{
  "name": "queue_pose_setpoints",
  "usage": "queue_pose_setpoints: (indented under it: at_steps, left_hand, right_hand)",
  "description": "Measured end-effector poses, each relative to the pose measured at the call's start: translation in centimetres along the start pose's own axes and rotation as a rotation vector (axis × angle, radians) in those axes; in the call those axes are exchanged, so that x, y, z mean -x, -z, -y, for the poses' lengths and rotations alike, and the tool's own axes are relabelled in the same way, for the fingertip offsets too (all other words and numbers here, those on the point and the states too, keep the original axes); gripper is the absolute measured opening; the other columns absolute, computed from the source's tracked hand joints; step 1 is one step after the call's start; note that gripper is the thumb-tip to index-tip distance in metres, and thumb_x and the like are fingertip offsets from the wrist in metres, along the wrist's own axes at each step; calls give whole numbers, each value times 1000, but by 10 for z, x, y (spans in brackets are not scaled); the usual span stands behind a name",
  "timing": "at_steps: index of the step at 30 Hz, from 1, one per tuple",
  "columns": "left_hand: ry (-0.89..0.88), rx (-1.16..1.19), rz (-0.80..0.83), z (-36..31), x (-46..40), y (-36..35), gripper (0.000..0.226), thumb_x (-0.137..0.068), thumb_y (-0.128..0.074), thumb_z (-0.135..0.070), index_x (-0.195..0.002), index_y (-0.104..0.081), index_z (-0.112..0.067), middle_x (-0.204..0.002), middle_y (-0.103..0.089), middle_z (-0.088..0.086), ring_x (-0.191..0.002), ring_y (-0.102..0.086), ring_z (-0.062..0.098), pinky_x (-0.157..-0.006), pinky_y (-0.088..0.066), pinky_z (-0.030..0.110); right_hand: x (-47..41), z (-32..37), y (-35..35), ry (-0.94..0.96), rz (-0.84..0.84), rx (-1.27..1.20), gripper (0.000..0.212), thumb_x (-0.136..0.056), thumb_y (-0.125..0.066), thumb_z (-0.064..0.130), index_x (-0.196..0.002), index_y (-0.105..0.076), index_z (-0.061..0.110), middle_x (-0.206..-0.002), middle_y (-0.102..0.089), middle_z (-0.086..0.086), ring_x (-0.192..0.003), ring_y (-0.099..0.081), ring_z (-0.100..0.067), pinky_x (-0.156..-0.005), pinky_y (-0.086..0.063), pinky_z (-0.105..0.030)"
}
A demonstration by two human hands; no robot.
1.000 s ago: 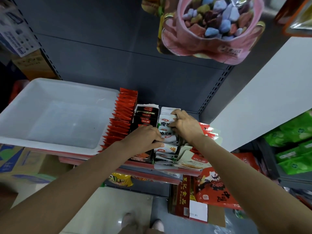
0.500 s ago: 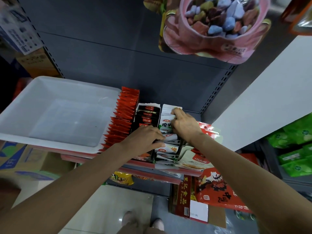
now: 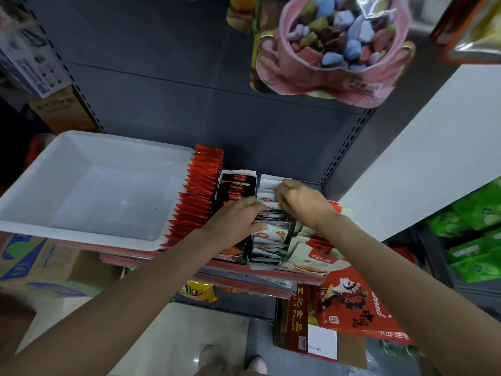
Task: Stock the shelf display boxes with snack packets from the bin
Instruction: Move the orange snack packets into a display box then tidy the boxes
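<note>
A white plastic bin [image 3: 35, 213] sits on the shelf at the left, nothing visible inside. Right of it stand rows of snack packets: red packets [image 3: 199, 191], black packets [image 3: 237, 185], and white packets [image 3: 271, 234] in a display box. My left hand [image 3: 235, 217] rests across the middle of the white row, fingers pressing on the packets. My right hand [image 3: 301, 202] has its fingers curled round the white packets at the back of the same row. More pale packets [image 3: 314, 256] lie at the right.
A pink bag of coloured candy [image 3: 333, 47] hangs overhead at the upper right. Red cartons [image 3: 352, 308] and a yellow packet [image 3: 199, 291] sit on lower shelves. Green packets [image 3: 477, 232] fill the rack at right. A cardboard box [image 3: 24, 264] stands lower left.
My right hand has slid further back along the white packet row. My left hand has shifted slightly right over the same row. The camera has tilted a little.
</note>
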State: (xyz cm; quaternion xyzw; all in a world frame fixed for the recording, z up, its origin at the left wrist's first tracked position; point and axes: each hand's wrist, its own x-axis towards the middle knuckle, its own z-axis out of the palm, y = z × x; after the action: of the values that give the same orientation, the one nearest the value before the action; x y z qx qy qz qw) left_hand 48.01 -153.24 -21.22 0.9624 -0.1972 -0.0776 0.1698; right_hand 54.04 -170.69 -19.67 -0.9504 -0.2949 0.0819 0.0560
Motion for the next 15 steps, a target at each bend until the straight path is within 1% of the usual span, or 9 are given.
queue_pose_setpoints:
  at_steps: [2, 3, 5, 7, 9, 10, 12, 14, 15]
  left_hand:
    - [35, 10, -84, -3, 2, -2, 57, -92, -55, -40, -140, -37, -15, -134, -40, 1, -123, -41, 16, -101, -32, 25]
    - [44, 11, -137, -4, 3, -2, 61, -90, -58, -40, -140, -35, -14, -135, -36, 1, -125, -38, 15, -103, -30, 23]
    - [41, 37, -173, -6, 5, -2, 72, -89, -60, -38, -146, -25, -12, -149, -21, 3, -138, -22, 15, -112, -20, 23]
    - [21, 68, -55, -9, 7, -5, 78, -94, -52, -36, -151, -5, -11, -158, 5, 0, -145, 4, 14, -117, -5, 29]
    - [-3, 20, 119, -12, 9, -10, 80, -97, -42, -38, -149, 12, -11, -155, 24, 1, -141, 22, 12, -114, 10, 29]
    - [-11, -2, 173, -12, 9, -13, 81, -96, -40, -38, -148, 16, -11, -152, 30, 2, -138, 27, 11, -112, 14, 28]
    - [-5, -1, 208, -12, 9, -15, 82, -95, -38, -38, -146, 21, -12, -150, 35, 2, -135, 33, 10, -114, 15, 30]
    - [19, 63, 152, -12, 9, -12, 77, -96, -35, -36, -146, 19, -14, -151, 32, 0, -135, 33, 8, -118, 12, 34]
    - [28, 97, 99, -14, 10, -10, 73, -97, -32, -35, -147, 18, -15, -152, 30, 0, -136, 31, 7, -118, 11, 33]
  right_hand:
    - [0, -2, 0, -31, 11, -35, 10, -94, -46, 13, -89, -53, 16, -100, -54, -4, -88, -58, -26, -76, -49, -38]
    - [0, -3, -1, -38, 7, -51, 9, -92, -48, 12, -89, -54, 18, -100, -56, -3, -89, -59, -26, -78, -50, -38]
    - [4, -4, -3, -38, -8, -106, 10, -90, -50, 10, -95, -54, 17, -101, -60, -4, -90, -60, -27, -80, -50, -39]
    - [9, -3, -5, -29, -19, -117, 19, -92, -48, 12, -111, -47, 14, -97, -64, -9, -85, -61, -32, -74, -50, -40]
    - [13, 0, -8, -21, -13, -114, 31, -94, -44, 13, -125, -39, 15, -92, -67, -13, -81, -62, -34, -71, -51, -42]
    - [14, 1, -8, -28, -9, -114, 35, -95, -42, 14, -130, -38, 16, -93, -68, -14, -84, -63, -35, -72, -51, -42]
    - [12, 1, -4, -64, 23, -69, 40, -95, -42, 13, -135, -42, 18, -106, -67, -14, -97, -62, -34, -79, -51, -40]
    - [10, 0, -2, -95, 68, -43, 40, -95, -42, 11, -134, -47, 19, -122, -61, -12, -110, -57, -32, -89, -48, -40]
    - [10, -1, -2, -108, 57, -54, 40, -94, -43, 10, -133, -49, 19, -127, -58, -11, -113, -56, -32, -93, -47, -40]
